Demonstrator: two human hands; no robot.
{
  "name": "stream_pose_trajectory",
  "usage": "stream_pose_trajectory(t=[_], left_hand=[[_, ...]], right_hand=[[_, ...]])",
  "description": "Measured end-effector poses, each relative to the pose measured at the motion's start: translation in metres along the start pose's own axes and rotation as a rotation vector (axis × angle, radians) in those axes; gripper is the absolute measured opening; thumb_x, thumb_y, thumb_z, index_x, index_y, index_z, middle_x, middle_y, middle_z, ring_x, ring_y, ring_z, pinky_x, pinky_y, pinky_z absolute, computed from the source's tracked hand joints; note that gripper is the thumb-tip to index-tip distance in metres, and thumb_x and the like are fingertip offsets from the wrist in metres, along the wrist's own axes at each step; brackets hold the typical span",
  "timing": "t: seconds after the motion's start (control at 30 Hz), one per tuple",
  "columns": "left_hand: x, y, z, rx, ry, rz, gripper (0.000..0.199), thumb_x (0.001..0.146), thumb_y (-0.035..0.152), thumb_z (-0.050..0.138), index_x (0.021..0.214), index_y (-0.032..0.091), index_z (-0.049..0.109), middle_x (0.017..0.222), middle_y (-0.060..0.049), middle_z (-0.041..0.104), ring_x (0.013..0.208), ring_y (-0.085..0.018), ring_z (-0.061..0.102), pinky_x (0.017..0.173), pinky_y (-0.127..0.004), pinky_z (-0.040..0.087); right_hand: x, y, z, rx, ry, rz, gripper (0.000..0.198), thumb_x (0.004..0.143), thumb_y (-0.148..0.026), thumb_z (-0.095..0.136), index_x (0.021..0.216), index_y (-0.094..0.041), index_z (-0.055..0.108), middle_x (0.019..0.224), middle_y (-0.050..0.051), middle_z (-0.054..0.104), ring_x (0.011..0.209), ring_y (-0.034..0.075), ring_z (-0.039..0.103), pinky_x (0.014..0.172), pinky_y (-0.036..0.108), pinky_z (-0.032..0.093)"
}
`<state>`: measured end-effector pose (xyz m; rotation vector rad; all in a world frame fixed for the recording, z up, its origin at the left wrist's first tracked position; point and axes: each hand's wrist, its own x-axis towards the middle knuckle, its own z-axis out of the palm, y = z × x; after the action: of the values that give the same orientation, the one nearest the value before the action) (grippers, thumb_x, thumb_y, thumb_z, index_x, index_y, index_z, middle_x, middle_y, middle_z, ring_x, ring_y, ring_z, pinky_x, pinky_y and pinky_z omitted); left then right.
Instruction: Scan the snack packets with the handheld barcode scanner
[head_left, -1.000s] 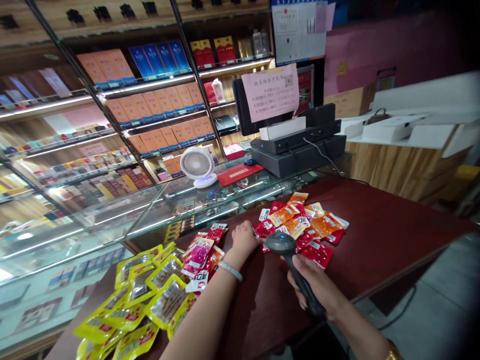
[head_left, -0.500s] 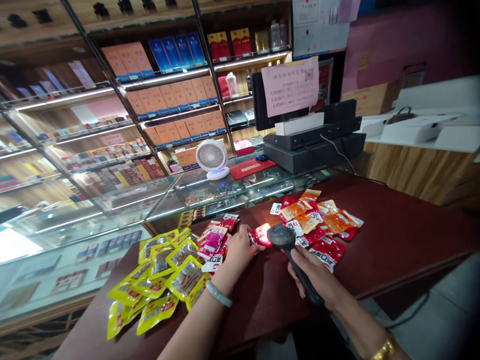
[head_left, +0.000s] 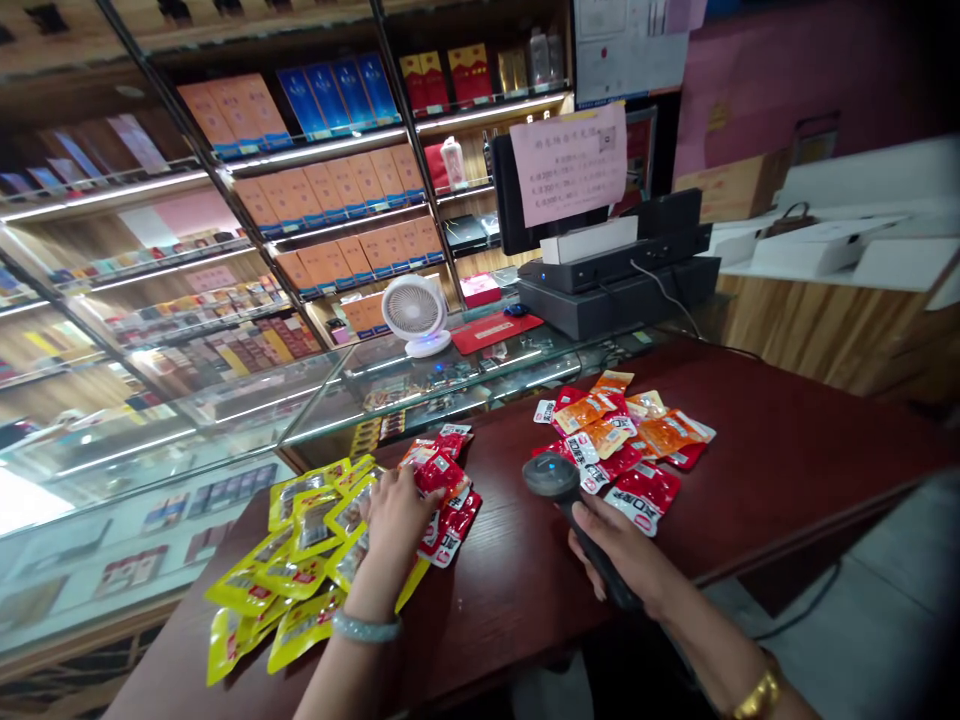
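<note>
A: Head view first. What has the left hand (head_left: 394, 515) got?

B: It lies palm down on the left heap, its fingers closed on a red packet (head_left: 439, 478), at the seam between the yellow packets (head_left: 300, 560) and the red ones, near the counter's (head_left: 787, 450) left front corner.

A: And the right hand (head_left: 622, 555)?

B: Its grip is wrapped round the handle of a black scanner (head_left: 555, 480), at the middle of the front edge. The scanner's head sits just beside the right heap (head_left: 626, 440), a spread of orange and red packets toward the back edge.

A: Behind the counter?

B: A glass case (head_left: 225, 430) along the back left, a white fan (head_left: 412, 312) on it, and a till (head_left: 615, 285) at the back.
</note>
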<state>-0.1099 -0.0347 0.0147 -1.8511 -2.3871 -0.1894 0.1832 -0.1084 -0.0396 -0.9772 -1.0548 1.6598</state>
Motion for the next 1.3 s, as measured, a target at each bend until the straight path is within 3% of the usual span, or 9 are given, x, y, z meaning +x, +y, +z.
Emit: stream_pose_trajectory(t=[0.1,0.17,0.37,0.57,0.73,0.83,1.07,1.2,1.3], left_hand=[[-0.01,0.02,0.003,-0.035,0.196,0.054,0.067,0.08,0.053,0.06,0.139,0.023,0.046,0.15,-0.014,0.037,0.134,-0.036,0.035,0.106,-0.049,0.031],[-0.015,0.043,0.005,-0.087,0.242,0.159,0.062,0.082,0.05,0.061,0.137,0.025,0.049,0.151,-0.011,0.037,0.137,-0.033,0.033,0.109,-0.048,0.029],[-0.01,0.126,0.025,-0.231,-0.008,0.478,0.044,0.086,0.042,0.059,0.127,0.028,0.06,0.132,-0.007,0.058,0.122,-0.026,0.049,0.102,-0.038,0.038],[0.004,0.175,0.044,-0.208,-0.055,0.512,0.048,0.083,0.049,0.061,0.124,0.024,0.061,0.129,-0.011,0.058,0.118,-0.029,0.049,0.095,-0.041,0.041],[0.017,0.175,0.045,-0.257,-0.195,0.437,0.047,0.072,0.053,0.07,0.103,0.018,0.061,0.11,-0.013,0.065,0.107,-0.03,0.058,0.086,-0.038,0.044],[0.023,0.163,0.046,-0.476,-0.232,0.342,0.032,0.083,0.038,0.063,0.107,0.018,0.055,0.101,-0.009,0.068,0.092,-0.022,0.063,0.076,-0.03,0.044],[0.026,0.135,0.064,-0.817,-0.173,0.232,0.013,0.089,0.03,0.055,0.097,0.02,0.055,0.088,-0.004,0.068,0.079,-0.016,0.063,0.072,-0.026,0.044],[0.025,0.126,0.07,-0.846,-0.132,0.225,0.013,0.088,0.028,0.056,0.097,0.02,0.057,0.088,-0.004,0.068,0.079,-0.016,0.063,0.073,-0.027,0.046],[0.022,0.118,0.061,-0.782,-0.14,0.212,0.016,0.089,0.029,0.053,0.101,0.02,0.057,0.089,-0.006,0.068,0.078,-0.017,0.063,0.071,-0.027,0.045]], right_hand=[[-0.002,0.0,-0.002,0.009,-0.007,-0.003,0.041,0.086,-0.062,0.055,0.098,-0.023,0.051,0.059,-0.009,0.052,0.034,0.005,0.044,0.033,0.016,0.037],[-0.004,-0.002,-0.005,0.02,0.001,-0.017,0.042,0.086,-0.062,0.056,0.099,-0.022,0.051,0.058,-0.009,0.051,0.033,0.005,0.043,0.033,0.016,0.037],[-0.012,-0.009,-0.021,0.073,0.156,-0.056,0.042,0.085,-0.063,0.056,0.089,-0.022,0.049,0.056,-0.009,0.051,0.033,0.005,0.045,0.033,0.016,0.038],[-0.018,-0.009,-0.038,0.086,0.221,-0.063,0.041,0.088,-0.062,0.053,0.088,-0.022,0.049,0.055,-0.01,0.048,0.033,0.005,0.044,0.033,0.016,0.038],[-0.023,-0.006,-0.039,0.07,0.196,-0.04,0.041,0.087,-0.063,0.054,0.089,-0.022,0.048,0.056,-0.01,0.049,0.033,0.004,0.045,0.032,0.015,0.037],[-0.023,-0.004,-0.037,0.072,0.163,-0.003,0.042,0.086,-0.063,0.056,0.09,-0.022,0.047,0.055,-0.01,0.05,0.032,0.004,0.045,0.032,0.014,0.037],[-0.015,0.0,-0.023,0.035,-0.012,0.054,0.046,0.083,-0.063,0.059,0.1,-0.023,0.046,0.057,-0.009,0.054,0.03,0.004,0.044,0.03,0.014,0.037],[-0.012,-0.003,-0.012,0.007,-0.056,0.044,0.046,0.085,-0.063,0.057,0.105,-0.022,0.047,0.057,-0.01,0.052,0.03,0.003,0.042,0.03,0.013,0.037],[-0.01,-0.003,-0.008,-0.01,-0.061,0.045,0.046,0.086,-0.061,0.056,0.107,-0.021,0.047,0.058,-0.01,0.052,0.031,0.003,0.042,0.031,0.014,0.037]])
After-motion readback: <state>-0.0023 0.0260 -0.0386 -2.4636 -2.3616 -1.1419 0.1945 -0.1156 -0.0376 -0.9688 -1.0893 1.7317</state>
